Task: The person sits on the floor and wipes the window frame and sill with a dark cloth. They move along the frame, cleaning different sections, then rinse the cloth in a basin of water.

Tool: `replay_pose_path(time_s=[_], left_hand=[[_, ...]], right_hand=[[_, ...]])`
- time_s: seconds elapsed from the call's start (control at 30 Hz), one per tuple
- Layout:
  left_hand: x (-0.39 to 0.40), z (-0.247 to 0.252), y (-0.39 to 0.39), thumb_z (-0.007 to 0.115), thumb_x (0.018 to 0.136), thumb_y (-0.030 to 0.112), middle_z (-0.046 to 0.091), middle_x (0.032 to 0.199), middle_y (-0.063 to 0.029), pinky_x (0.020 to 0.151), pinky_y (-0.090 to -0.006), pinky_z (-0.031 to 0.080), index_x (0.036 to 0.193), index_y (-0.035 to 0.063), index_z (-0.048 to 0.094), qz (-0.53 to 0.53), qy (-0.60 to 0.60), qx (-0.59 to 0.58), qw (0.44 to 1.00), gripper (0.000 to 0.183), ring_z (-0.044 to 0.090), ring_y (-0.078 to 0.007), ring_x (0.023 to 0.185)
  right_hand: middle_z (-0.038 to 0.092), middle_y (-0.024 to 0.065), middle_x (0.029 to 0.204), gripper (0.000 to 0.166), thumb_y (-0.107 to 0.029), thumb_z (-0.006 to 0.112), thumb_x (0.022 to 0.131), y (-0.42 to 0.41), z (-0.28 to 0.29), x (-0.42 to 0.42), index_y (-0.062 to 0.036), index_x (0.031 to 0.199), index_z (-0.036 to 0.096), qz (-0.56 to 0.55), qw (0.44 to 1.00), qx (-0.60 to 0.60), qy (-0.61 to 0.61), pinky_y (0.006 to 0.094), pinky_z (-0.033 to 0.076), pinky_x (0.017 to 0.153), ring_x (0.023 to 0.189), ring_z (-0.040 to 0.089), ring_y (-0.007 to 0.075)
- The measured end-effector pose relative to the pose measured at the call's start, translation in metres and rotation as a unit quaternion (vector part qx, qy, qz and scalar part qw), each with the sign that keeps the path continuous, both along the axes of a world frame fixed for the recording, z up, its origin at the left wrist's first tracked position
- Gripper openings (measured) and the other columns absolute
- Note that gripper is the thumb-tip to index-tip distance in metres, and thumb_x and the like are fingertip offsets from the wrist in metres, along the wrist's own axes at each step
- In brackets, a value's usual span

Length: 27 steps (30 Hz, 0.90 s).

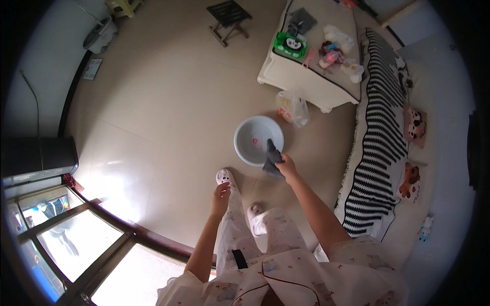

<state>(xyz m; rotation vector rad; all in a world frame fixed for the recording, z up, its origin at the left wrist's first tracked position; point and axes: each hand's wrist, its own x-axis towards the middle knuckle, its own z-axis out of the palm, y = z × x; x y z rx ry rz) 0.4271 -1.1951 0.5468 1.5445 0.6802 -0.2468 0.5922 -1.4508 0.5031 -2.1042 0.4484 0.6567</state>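
My right hand (286, 165) grips a dark grey cloth (272, 160), which hangs over the near right rim of a light grey-blue plastic basin (245, 134). The basin stands on the tiled floor and has a red printed mark on its bottom. No water can be made out in it. My left hand (220, 197) holds nothing; its fingers are slightly bent and apart, above my left leg near the pink slipper (224, 176). A second slipper (254, 210) shows on my right foot.
Beyond the basin lies a clear plastic bag (293, 109). A white table (302, 78) carries a green wipes pack (289, 45), a pink comb (310, 57) and a bottle (328, 60). A sofa with a striped cover (386, 141) runs along the right. A folding stool (229, 17) and mop bucket (101, 36) stand farther off.
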Motion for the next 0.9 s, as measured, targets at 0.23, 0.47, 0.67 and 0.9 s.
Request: replay_pose_path(time_s=[0.23,0.47,0.67,0.9], left_hand=[[0.038,-0.067,0.008,0.055,0.091,0.014,0.068,0.102,-0.0119,0.078,-0.0322,0.051,0.112,0.0033,0.062,-0.094,0.053,0.048,0.993,0.025,0.065,-0.0211,0.09],[0.118,-0.195,-0.061,0.053,0.09,0.016,0.064,0.103,-0.0166,0.083,-0.0429,0.049,0.108,0.0034,0.061,-0.162,0.104,0.173,0.966,0.024,0.062,-0.0338,0.095],[0.19,-0.314,-0.121,0.052,0.085,0.013,0.051,0.127,-0.014,0.09,-0.0434,0.047,0.118,0.0035,0.055,-0.26,0.088,0.339,0.9,0.035,0.052,-0.0341,0.114],[0.246,-0.462,-0.143,0.048,0.09,0.017,0.023,0.154,-0.0054,0.113,-0.0433,0.024,0.144,0.0074,0.031,-0.271,-0.049,0.529,0.803,0.058,0.022,-0.0217,0.142]], right_hand=[[0.057,0.0175,0.125,0.058,-0.02,0.071,0.077,-0.002,-0.096,0.082,-0.0045,0.129,0.051,0.026,0.996,0.018,0.085,0.0392,0.043,0.096,0.116,0.053,0.034],[0.054,0.0194,0.127,0.051,-0.022,0.063,0.085,-0.059,-0.207,0.085,-0.0054,0.131,0.048,0.176,0.975,-0.136,0.026,0.0417,0.042,0.097,0.116,0.052,0.0368],[0.044,0.0195,0.138,0.045,-0.016,0.053,0.091,-0.053,-0.299,0.074,-0.0069,0.135,0.045,0.285,0.948,-0.118,-0.077,0.0425,0.04,0.1,0.126,0.044,0.0351],[0.031,0.0099,0.15,0.057,-0.019,0.056,0.088,-0.018,-0.412,0.111,-0.0146,0.142,0.039,0.411,0.817,-0.22,-0.339,0.0497,0.027,0.109,0.139,0.028,0.0315]])
